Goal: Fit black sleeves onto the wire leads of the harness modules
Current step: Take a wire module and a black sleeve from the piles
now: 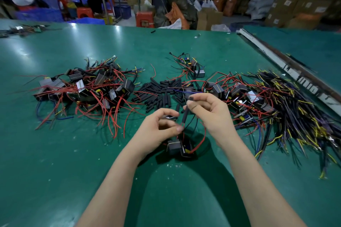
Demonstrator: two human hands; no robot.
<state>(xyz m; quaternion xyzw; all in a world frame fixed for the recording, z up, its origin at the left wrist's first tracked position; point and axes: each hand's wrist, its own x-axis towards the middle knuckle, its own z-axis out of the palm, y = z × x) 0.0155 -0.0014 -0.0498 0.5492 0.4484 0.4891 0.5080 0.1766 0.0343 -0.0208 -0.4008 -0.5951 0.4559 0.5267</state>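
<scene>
Over the green worktop we are mid-fit: our right hand pinches a black sleeve upright, our left hand pinches the module's red lead beneath, which we judge must next be threaded upward.

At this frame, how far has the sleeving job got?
Midway, at a guess. Done: unclear; the left pile of modules may be finished. In hand: the right hand pinches a black sleeve over leads held by the left hand. Left: loose sleeves and the right pile remain.
</scene>
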